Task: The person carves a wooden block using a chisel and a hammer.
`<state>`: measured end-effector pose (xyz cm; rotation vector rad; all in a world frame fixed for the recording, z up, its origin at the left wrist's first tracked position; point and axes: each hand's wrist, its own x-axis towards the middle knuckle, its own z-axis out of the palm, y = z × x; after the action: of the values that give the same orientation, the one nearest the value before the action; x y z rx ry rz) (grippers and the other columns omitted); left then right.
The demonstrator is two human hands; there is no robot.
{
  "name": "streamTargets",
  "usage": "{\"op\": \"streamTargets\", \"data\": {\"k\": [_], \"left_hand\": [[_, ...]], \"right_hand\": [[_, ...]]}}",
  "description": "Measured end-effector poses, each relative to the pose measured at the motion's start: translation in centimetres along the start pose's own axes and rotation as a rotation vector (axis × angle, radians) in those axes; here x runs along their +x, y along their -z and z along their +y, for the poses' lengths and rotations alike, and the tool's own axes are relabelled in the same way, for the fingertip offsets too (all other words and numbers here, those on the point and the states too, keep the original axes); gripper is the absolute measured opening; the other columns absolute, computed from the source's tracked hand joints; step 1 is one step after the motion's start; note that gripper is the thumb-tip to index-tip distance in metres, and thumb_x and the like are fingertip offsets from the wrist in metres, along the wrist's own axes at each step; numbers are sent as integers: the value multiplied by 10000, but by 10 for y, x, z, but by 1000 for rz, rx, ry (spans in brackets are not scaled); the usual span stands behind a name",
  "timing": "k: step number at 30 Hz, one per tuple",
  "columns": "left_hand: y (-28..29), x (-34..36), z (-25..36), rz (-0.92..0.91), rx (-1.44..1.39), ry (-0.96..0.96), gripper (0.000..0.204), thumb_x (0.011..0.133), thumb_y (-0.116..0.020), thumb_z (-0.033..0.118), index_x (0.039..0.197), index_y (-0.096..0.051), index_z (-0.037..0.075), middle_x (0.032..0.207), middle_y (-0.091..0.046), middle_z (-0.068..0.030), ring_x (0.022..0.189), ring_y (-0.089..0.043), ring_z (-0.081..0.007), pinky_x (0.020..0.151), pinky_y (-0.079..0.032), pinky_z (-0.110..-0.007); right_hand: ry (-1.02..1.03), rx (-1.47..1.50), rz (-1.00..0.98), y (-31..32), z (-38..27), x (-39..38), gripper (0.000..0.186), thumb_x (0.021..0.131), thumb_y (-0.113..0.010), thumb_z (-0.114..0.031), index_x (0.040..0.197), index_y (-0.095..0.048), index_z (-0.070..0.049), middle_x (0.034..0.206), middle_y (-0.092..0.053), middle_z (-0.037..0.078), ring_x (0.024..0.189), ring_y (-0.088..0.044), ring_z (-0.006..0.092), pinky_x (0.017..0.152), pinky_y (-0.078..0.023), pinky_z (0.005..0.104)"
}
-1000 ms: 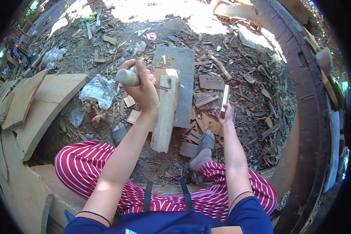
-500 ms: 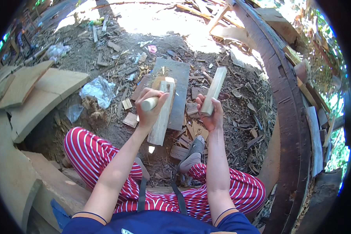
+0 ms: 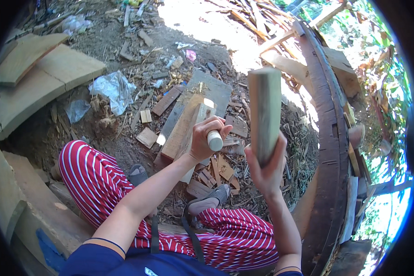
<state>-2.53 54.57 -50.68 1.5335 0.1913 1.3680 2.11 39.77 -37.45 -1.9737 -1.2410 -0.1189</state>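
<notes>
My left hand (image 3: 207, 138) is closed around a round, pale wooden handle (image 3: 215, 141), its blunt end pointing up. The handle's far end is hidden behind my fingers. Beneath that hand lies a long squared wooden block (image 3: 200, 120) against a wider brown board (image 3: 179, 135); whether the handle joins the block I cannot tell. Raised on the right, my right hand (image 3: 269, 170) grips the lower end of a thick, pale piece of wood (image 3: 265, 115), which stands nearly upright and apart from the block.
A grey flat sheet (image 3: 218, 89) lies under the board. Wood offcuts (image 3: 147, 137) and chips litter the dirt around my sandalled feet (image 3: 216, 197). Large curved planks (image 3: 41, 94) and plastic bags (image 3: 112, 92) are on the left. A long dark beam (image 3: 331, 152) runs along the right.
My right hand has lifted its piece of wood closer and turned it more upright. My left hand has shifted right and lower with the handle. The whole view has turned slightly.
</notes>
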Motion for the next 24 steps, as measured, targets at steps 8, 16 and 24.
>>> {"op": "streamTargets", "data": {"k": [8,16,24], "left_hand": [[9,-8,1,-114,-96,36,268,832,-725,21,664,-516,16,685,-567,-69,589,-536,-146,541,-445,-288],[17,-12,2,-198,-13,-10,266,815,-726,5,654,-516,20,721,-607,-75,680,-614,-193,768,-532,-347],[29,-28,-3,-269,5,58,191,859,-684,25,720,-554,37,826,-667,-64,815,-654,-183,1013,-454,-465]], "right_hand": [[593,-376,-258,4,-2,-43,414,786,-683,-131,1191,-602,-168,613,-456,-21,452,-483,76,375,-411,242],[623,-314,-249,1,8,-36,441,783,-716,-192,1190,-563,-115,632,-510,-35,434,-483,91,378,-379,228],[609,-370,-244,-11,22,-54,299,893,-627,-261,1139,-567,-103,569,-452,-72,432,-461,52,397,-334,223]]}}
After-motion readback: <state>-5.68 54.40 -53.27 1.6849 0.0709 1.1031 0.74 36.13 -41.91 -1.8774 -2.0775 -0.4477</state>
